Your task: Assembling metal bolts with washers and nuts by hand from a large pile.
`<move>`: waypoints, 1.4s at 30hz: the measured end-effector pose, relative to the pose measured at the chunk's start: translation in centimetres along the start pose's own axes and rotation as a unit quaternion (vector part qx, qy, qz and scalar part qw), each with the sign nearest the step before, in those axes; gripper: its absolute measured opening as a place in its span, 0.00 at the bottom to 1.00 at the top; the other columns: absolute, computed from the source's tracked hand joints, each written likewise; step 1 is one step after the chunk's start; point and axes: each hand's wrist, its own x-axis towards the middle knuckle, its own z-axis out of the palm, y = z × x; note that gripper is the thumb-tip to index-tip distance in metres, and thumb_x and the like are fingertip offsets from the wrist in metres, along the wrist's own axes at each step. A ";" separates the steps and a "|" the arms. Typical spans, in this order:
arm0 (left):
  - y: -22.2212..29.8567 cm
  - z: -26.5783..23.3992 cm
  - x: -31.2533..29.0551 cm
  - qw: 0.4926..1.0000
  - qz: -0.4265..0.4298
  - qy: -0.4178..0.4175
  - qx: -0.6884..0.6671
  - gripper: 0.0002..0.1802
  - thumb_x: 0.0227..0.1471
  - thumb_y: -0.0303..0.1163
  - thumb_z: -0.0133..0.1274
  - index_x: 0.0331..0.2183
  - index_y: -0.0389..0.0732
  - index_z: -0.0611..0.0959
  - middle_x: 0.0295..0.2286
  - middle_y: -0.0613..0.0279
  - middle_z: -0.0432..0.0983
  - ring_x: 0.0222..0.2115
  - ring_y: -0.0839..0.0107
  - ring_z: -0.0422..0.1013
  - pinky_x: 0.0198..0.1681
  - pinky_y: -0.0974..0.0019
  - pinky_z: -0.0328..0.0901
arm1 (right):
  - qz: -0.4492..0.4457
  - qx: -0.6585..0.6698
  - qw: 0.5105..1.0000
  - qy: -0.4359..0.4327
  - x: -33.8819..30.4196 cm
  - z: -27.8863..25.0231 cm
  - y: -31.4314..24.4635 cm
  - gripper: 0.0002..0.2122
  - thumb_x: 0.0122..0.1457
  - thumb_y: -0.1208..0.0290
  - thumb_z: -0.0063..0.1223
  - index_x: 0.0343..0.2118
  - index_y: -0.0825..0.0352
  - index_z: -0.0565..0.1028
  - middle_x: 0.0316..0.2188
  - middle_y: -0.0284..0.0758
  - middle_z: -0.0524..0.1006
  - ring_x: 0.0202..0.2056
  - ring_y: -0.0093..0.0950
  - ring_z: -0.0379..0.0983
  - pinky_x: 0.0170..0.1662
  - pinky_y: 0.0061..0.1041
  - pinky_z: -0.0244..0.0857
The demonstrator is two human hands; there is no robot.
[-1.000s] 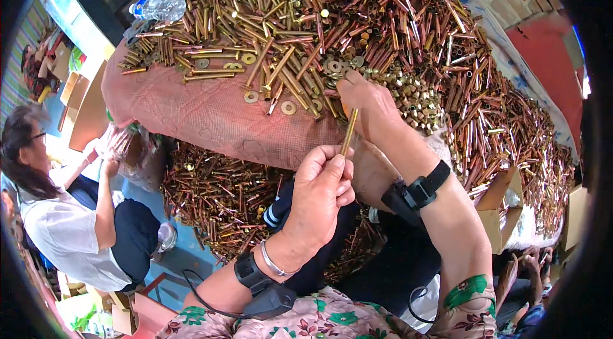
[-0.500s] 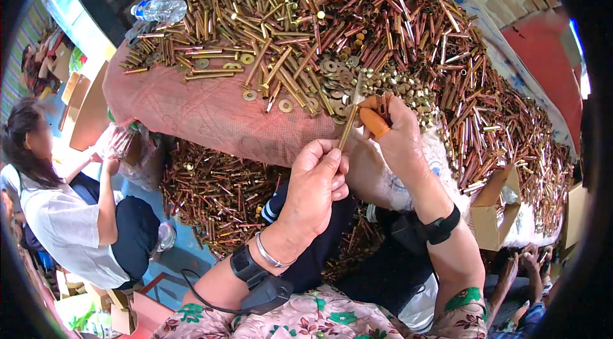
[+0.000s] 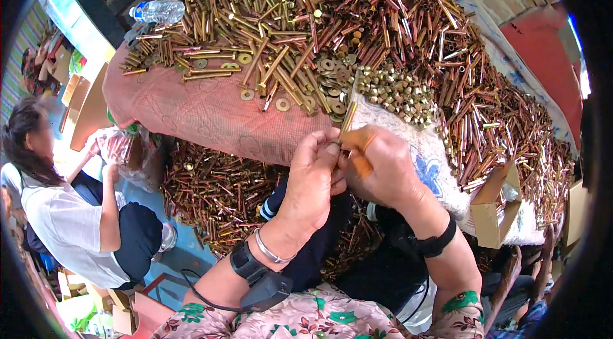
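Observation:
A slim brass-coloured bolt (image 3: 348, 116) points up and away from me, pinched low down in the thumb and fingers of my left hand (image 3: 310, 179). My right hand (image 3: 389, 163) has orange covers on some fingers. Its fingers are closed at the lower end of the bolt, against my left fingertips, slightly blurred. Whatever lies between them is hidden. Just beyond are a heap of small metal nuts (image 3: 399, 93) and a cluster of flat washers (image 3: 333, 77). Long loose bolts (image 3: 281, 77) lie left of the washers.
A big pile of metal sleeves and bolts (image 3: 370, 0) covers the sacks. A pink mesh sack (image 3: 211, 106) bulges in front. A plastic bottle (image 3: 159, 12) lies far left. An open cardboard box (image 3: 488, 217) stands right. Another person (image 3: 70, 211) sits at left holding a clear bag.
My right hand has come down and left from beside the nuts to the bolt's lower end, its fingers closing there. My left hand keeps the bolt in nearly the same place.

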 end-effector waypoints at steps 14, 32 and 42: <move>-1.2 -0.8 0.0 0.990 0.019 -0.078 0.119 0.08 0.55 0.29 0.43 0.39 0.41 0.68 0.23 0.69 0.64 0.17 0.87 0.51 0.17 0.84 0.49 | 0.253 0.741 0.598 0.171 2.4 -0.8 3.1 0.09 0.61 0.71 0.39 0.41 0.70 0.65 0.44 0.48 0.69 0.49 0.40 0.65 0.52 0.38 0.60; -1.9 -0.9 0.1 0.956 0.082 -0.086 0.268 0.06 0.56 0.27 0.40 0.38 0.41 0.68 0.22 0.70 0.62 0.19 0.86 0.53 0.18 0.82 0.50 | 0.374 0.690 0.581 0.215 2.3 -1.5 2.7 0.08 0.62 0.72 0.38 0.40 0.69 0.63 0.39 0.47 0.70 0.41 0.37 0.70 0.48 0.36 0.66; -2.3 -0.8 0.2 0.935 0.134 -0.080 0.318 0.06 0.56 0.26 0.41 0.38 0.40 0.68 0.22 0.71 0.63 0.19 0.86 0.54 0.18 0.82 0.50 | 0.338 0.701 0.589 0.217 1.7 -1.4 2.9 0.07 0.62 0.72 0.38 0.40 0.68 0.63 0.38 0.45 0.71 0.39 0.35 0.71 0.46 0.34 0.66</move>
